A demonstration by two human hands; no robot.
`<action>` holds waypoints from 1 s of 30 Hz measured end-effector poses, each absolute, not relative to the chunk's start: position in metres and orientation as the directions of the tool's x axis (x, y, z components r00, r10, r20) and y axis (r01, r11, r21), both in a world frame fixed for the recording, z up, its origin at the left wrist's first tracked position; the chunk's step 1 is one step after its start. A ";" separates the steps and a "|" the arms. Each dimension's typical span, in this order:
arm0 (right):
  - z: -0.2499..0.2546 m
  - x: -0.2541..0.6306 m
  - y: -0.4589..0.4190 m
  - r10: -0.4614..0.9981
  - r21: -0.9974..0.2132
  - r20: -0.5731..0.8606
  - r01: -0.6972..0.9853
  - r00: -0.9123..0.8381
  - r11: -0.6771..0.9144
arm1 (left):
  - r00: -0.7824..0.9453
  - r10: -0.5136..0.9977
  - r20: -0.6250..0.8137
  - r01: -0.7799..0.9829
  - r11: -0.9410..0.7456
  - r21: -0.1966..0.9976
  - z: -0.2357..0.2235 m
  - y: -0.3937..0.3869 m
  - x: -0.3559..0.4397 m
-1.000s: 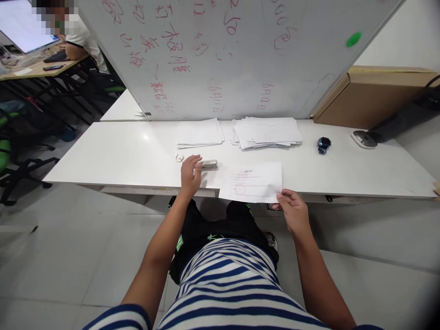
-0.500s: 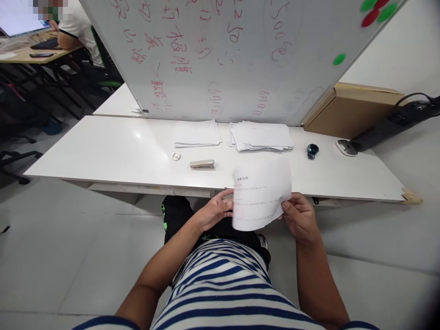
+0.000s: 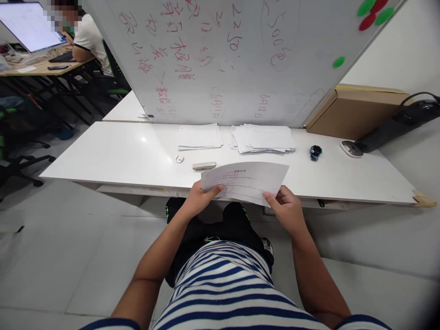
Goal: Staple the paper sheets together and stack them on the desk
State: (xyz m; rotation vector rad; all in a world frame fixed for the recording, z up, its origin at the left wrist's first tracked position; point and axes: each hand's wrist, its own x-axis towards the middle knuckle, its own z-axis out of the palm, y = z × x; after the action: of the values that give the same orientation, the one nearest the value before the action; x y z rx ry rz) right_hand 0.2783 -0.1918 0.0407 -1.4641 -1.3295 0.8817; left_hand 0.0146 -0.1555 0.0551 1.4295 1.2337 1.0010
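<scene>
Two bare hands hold a printed sheet (image 3: pixel 245 181) above the near edge of a white desk (image 3: pixel 85 153).
The left hand (image 3: pixel 199 199) and right hand (image 3: pixel 287 208) pinch it; a stapler (image 3: pixel 204 166) lies just beyond, with two paper stacks (image 3: pixel 263 138) farther back.

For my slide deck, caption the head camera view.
Two bare hands hold a white printed sheet near a slim beige stapler.
</scene>
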 end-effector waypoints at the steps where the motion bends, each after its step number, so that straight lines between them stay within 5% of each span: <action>1: 0.035 0.275 -0.187 0.980 -0.942 0.102 0.333 0.170 0.041 | 0.146 0.989 0.018 0.211 -0.049 0.976 0.051 -0.150 0.014; 12: 0.004 0.249 -0.154 0.933 -0.909 0.223 0.407 0.282 0.094 | 0.084 0.986 0.147 0.258 -0.164 0.952 0.018 -0.118 0.021; 26: -0.031 0.241 -0.154 0.964 -0.908 0.112 0.419 0.241 0.000 | 0.083 0.981 0.175 0.511 -0.192 0.838 -0.016 -0.114 0.004; 30: -0.014 0.239 -0.139 0.953 -0.925 0.116 0.381 0.278 0.002 | -0.103 0.951 0.291 0.490 -0.206 0.847 -0.011 -0.110 -0.013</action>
State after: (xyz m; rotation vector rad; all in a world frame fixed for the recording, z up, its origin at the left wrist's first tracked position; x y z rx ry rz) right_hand 0.2386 -0.1393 -0.0138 -1.5626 -1.2717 0.7295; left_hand -0.0132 -0.1099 -0.0110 1.6950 1.5787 1.2667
